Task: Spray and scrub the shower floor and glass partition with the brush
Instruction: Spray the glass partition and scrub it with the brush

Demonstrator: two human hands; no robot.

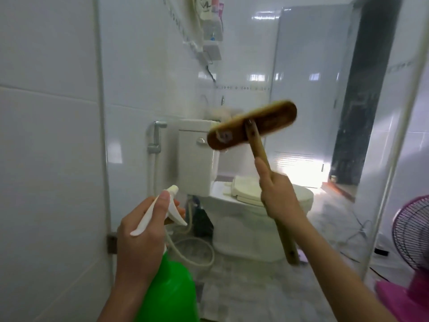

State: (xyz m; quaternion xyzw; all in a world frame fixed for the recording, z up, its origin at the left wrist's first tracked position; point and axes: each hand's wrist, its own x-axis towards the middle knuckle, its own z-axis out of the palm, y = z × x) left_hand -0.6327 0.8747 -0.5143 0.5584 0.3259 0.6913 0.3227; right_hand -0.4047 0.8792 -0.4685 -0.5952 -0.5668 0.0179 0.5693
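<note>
Right hand (278, 194) closed round the handle, a person holds the brush (251, 125) head-up at the glass partition (232, 54), seemingly to scrub it, while the left hand (141, 228) grips a green spray bottle (169, 287) aimed at the same pane for wetting.

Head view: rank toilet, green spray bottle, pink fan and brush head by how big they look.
1. toilet
2. green spray bottle and pink fan: look alike, both cut off by the frame, bottle nearer the camera; not ranked
3. brush head, smallest
</note>
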